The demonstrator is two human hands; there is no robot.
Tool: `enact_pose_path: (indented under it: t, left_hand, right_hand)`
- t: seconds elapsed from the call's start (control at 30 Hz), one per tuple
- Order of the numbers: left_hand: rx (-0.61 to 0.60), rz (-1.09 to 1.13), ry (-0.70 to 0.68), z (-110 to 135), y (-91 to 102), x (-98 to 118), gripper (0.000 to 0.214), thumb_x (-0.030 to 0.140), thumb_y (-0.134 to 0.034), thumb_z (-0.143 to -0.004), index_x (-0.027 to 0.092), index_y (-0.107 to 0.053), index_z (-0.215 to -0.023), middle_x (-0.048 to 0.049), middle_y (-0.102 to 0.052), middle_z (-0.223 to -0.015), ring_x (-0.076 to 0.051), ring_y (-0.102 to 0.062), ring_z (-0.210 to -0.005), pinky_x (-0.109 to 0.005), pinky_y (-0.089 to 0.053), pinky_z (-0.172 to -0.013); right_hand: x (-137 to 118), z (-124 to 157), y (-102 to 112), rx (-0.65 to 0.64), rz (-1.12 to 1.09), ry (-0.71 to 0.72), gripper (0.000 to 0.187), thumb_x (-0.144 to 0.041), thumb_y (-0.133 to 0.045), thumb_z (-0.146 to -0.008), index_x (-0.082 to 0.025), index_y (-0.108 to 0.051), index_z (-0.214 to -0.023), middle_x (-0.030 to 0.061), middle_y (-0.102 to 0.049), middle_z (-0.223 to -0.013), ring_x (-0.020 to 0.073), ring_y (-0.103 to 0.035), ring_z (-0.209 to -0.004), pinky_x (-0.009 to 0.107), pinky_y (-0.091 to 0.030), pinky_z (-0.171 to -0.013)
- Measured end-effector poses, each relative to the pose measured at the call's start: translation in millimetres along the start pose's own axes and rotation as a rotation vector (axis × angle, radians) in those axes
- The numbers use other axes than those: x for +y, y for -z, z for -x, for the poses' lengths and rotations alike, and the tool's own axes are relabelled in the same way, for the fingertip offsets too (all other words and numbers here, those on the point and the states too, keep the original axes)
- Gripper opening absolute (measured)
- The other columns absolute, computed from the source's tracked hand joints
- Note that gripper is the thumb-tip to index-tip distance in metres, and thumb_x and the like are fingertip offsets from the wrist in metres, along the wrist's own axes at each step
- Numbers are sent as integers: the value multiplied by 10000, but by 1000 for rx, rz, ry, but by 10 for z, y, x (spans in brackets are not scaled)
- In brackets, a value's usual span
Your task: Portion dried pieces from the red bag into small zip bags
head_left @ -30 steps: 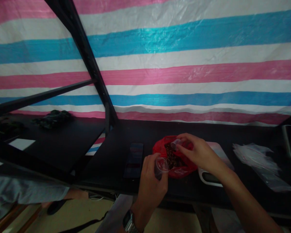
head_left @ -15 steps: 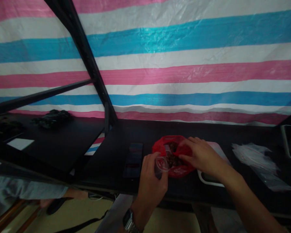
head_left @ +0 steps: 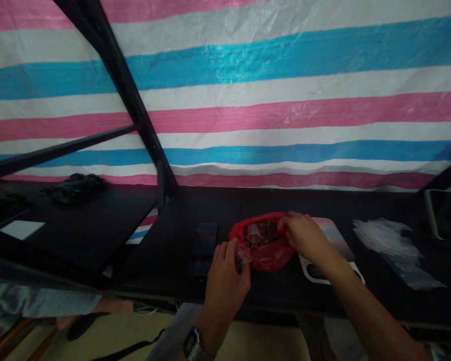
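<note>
A red plastic bag [head_left: 272, 258] lies with its mouth spread wide, full of small brown bits [head_left: 265, 231]. Among the bits rests a small clear plastic cup [head_left: 253, 233]. My right hand [head_left: 304, 234] pinches the bag's right rim. At the bag's left side, my left hand [head_left: 227, 273] is closed around a small clear plastic bag [head_left: 243, 253], whose contents I cannot make out. Its fingertips are close to the red rim; whether they touch it I cannot tell.
A white-framed device, perhaps a scale [head_left: 332, 235], is partly under my right forearm. Several clear zip bags [head_left: 394, 245] lie to the right, near a propped phone-like device [head_left: 445, 213]. A dark phone [head_left: 203, 248] lies left. A black metal frame [head_left: 135, 105] rises beyond; a person's arm [head_left: 113, 306] shows lower left.
The red bag's mouth is wider and the cup and brown bits show more plainly. My right hand has pulled its rim up and outward; my left hand has drawn back slightly left with the clear bag.
</note>
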State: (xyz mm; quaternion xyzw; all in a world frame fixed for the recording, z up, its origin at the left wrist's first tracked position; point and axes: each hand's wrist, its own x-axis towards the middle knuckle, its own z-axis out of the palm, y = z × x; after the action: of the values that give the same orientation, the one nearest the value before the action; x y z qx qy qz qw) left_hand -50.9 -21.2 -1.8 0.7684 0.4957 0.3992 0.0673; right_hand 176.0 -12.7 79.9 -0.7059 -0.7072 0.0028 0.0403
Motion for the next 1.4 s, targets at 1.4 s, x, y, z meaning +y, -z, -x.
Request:
enact_pose_path:
  t: [1.4]
  left_hand:
    - [164,326,-29,316,15,433,206,255,-591,-974,230,-642,-1172,-61,-776,-925,-217,-772,-759,-327,-619,-665]
  right_hand:
    - [-117,119,20,294,-558,132,138,-275,-622,-1017,-252,-734,-1095,54,-793,-1164,253,-697,-1125,401,-423,-961]
